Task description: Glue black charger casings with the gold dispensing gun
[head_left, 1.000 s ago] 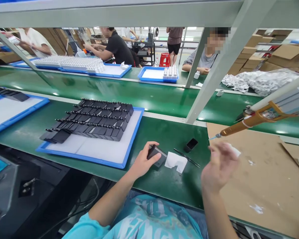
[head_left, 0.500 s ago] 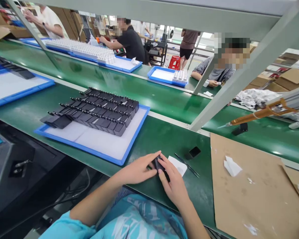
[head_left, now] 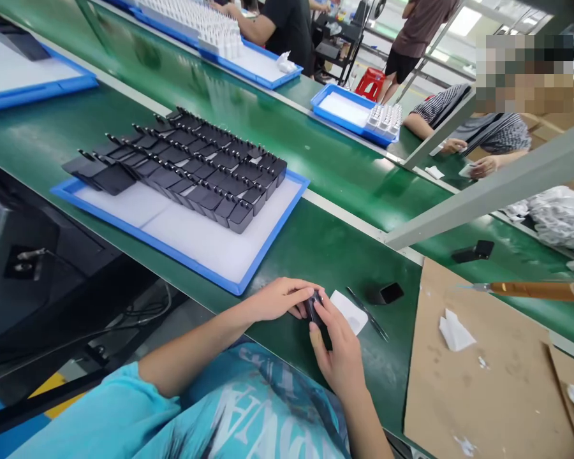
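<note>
Both my hands meet at the near edge of the green bench around one small black plastic part point(head_left: 314, 307). My left hand point(head_left: 280, 298) curls over it from the left, and my right hand point(head_left: 337, 347) pinches it from the right. A white paper scrap point(head_left: 351, 311) lies just right of the part, with thin black tweezers point(head_left: 367, 312) beside it. A second small black part point(head_left: 387, 294) sits a little farther right. Behind my hands, a blue tray point(head_left: 172, 245) with a white liner carries several rows of black parts point(head_left: 191, 169).
A brown cardboard sheet point(head_left: 483, 376) with a folded white wipe point(head_left: 454, 333) covers the bench at right. An orange-handled tool point(head_left: 536, 291) hangs above it. A grey frame strut point(head_left: 488, 191) crosses overhead. Other people work across the green belt, beside blue trays point(head_left: 344, 108).
My right hand came down from the air at right and closed on the black part beside my left hand. The view has since tilted downward and leftward.
</note>
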Demonstrator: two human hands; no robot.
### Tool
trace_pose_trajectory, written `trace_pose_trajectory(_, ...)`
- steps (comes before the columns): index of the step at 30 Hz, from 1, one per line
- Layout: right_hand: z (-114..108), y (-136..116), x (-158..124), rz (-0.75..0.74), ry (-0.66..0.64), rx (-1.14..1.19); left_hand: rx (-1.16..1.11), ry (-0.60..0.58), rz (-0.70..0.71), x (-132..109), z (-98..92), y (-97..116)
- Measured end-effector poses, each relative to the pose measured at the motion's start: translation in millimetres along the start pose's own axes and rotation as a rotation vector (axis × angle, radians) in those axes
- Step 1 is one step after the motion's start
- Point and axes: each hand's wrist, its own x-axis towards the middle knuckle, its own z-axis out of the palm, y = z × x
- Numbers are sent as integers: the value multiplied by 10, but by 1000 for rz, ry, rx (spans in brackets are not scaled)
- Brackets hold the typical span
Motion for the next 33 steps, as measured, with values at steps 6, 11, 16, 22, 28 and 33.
trace_pose_trajectory(6, 29, -38, -20, -29, 29, -120, 57, 23, 42, -6, 36, 66)
trace_pose_trajectory(11, 52, -143, 8, -16, 83, -261, 98, 32, 78, -41, 63, 109)
trace_pose_trajectory(16, 110, -185, 24, 63, 168, -286, 123, 69, 108, -80, 85, 62)
trace_pose_trajectory(22, 4, -199, -3, -28, 243, -139, -32, 231, 139, -134, 12, 19)
trace_pose_trajectory(28, 14, -203, -62, -35, 84, -123, 54, 429, 296, -172, -18, 58)
trace_pose_trajectory(33, -11, -172, -154, 13, 167, -117, 120, 428, 284, -190, -18, 80)
